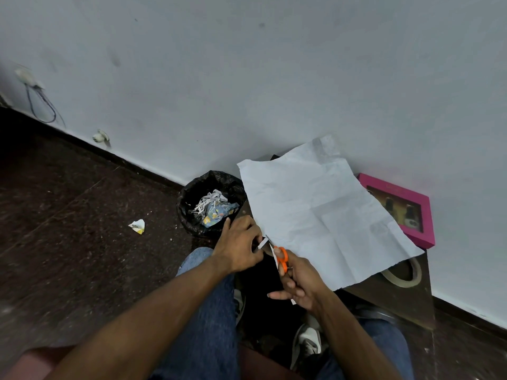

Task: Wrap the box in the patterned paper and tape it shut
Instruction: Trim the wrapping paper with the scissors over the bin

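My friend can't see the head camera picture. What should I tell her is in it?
A seated person's right hand grips orange scissors at the edge of a white paper sheet on a dark table, while the left hand pinches a paper strip. Beside the sheet lie a pink box and tape roll; a black bin holds scraps.

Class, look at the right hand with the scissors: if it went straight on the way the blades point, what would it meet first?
Probably the left hand, which pinches the paper strip at the scissors' tips; depth is uncertain.
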Demonstrator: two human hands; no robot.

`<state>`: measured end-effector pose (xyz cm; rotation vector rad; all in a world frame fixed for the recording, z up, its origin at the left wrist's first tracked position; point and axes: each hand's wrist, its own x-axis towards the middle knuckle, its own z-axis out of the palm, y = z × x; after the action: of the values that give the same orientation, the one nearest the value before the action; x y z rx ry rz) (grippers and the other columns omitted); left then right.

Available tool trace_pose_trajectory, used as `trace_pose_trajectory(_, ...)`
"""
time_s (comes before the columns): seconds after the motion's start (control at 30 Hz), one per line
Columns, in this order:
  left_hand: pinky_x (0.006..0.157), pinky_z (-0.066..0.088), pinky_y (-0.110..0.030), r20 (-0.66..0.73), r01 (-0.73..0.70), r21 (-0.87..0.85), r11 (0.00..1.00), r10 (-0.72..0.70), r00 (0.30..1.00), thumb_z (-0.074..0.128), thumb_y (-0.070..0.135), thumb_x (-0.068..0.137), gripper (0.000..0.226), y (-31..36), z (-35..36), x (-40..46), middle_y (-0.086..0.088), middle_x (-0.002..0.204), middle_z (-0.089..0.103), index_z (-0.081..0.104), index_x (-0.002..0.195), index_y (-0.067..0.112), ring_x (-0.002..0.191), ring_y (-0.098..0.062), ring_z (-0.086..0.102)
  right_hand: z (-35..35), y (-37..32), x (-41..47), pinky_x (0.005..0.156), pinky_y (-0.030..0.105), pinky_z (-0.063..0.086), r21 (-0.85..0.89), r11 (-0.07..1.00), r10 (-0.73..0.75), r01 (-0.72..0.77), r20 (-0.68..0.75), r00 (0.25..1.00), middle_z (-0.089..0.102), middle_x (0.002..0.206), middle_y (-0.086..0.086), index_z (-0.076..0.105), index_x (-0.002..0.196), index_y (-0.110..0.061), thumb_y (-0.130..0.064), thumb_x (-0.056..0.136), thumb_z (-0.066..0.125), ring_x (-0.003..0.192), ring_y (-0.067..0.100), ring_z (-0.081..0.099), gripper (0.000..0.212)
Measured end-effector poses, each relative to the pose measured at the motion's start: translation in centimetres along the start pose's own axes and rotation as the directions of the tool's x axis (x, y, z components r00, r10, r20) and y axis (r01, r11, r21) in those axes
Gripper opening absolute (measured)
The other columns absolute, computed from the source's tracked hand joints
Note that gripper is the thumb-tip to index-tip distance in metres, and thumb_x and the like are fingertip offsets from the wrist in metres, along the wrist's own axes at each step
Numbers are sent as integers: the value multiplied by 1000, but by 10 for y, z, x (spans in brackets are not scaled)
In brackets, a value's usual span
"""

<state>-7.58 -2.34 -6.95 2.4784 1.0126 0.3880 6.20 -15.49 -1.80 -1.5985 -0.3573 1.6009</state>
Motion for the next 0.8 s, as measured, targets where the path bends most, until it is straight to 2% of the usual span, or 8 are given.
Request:
trace_pose_trajectory(0.1, 112, 22, -58, 2, 32, -125, 992, -32, 999, 60, 32, 69, 15, 5, -2, -1, 7, 100, 52, 62, 79, 22, 110, -16, 50, 0, -2, -2, 68, 47, 60, 7, 1000, 14, -14, -4, 1000, 29, 45, 6, 57, 57, -11, -46, 90, 63, 28, 12, 21, 48)
trace_pose_trajectory(0.2, 111, 32, -55, -21, 84, -340, 937, -96, 995, 67, 24, 79, 6, -2, -6, 5, 11, 93, 64, 68, 74, 21, 113, -18, 59, -1, -2, -2, 73, 49, 61, 4, 1000, 21, -21, -9, 1000, 29, 43, 5, 55, 59, -11, -47, 91, 61, 28, 12, 20, 49)
trace_pose_trajectory(0.27, 108, 40, -36, 6, 108, -425, 899, -117, 993, 73, 14, 85, 5, -7, -12, 7, 4, 97, 74, 76, 82, 14, 122, -17, 58, -1, -2, -2, 74, 50, 60, 10, 1000, 29, -29, -12, 1000, 29, 43, 5, 54, 59, -11, -47, 92, 60, 28, 12, 20, 49)
trace_pose_trajectory(0.37, 97, 39, -12, 0, 88, -387, 918, -96, 995, 73, 8, 86, 7, -10, -21, 8, -4, 101, 75, 79, 90, 9, 117, -14, 61, -1, -2, -2, 74, 50, 60, 10, 999, 32, -32, -12, 999, 29, 42, 5, 54, 59, -10, -47, 92, 61, 28, 12, 21, 50)
trace_pose_trajectory(0.47, 96, 50, -30, -54, 107, -422, 900, -143, 988, 74, 9, 85, 7, -12, -23, 13, -2, 96, 75, 79, 89, 10, 100, -14, 68, -3, -2, -2, 72, 48, 60, 3, 1000, 31, -31, -8, 999, 30, 42, 5, 55, 58, -10, -47, 92, 60, 28, 12, 22, 51)
trace_pose_trajectory(0.53, 93, 51, -33, -66, 101, -363, 926, -133, 989, 73, 12, 85, 13, -13, -24, 17, 0, 102, 73, 77, 97, 13, 100, -15, 67, -4, -1, -2, 73, 49, 60, -2, 1000, 31, -31, -5, 999, 30, 42, 4, 55, 57, -11, -47, 92, 61, 29, 12, 22, 51)
trace_pose_trajectory(0.67, 108, 38, -33, 0, 52, -267, 962, -54, 999, 68, 28, 87, 41, -19, -19, 22, -2, 138, 53, 66, 126, 17, 129, -19, 48, -5, 1, 0, 73, 51, 60, -30, 999, 25, -24, 17, 1000, 31, 45, 5, 57, 61, -10, -51, 85, 66, 30, 11, 23, 48)
trace_pose_trajectory(0.8, 118, 24, -39, 71, 85, -231, 969, -70, 995, 51, 43, 96, 44, -20, -7, 18, -2, 151, 42, 62, 131, 19, 145, -23, 26, -5, 5, 3, 72, 53, 60, -55, 998, 26, -25, 10, 1000, 33, 46, 6, 58, 62, -9, -52, 84, 67, 31, 11, 22, 50)
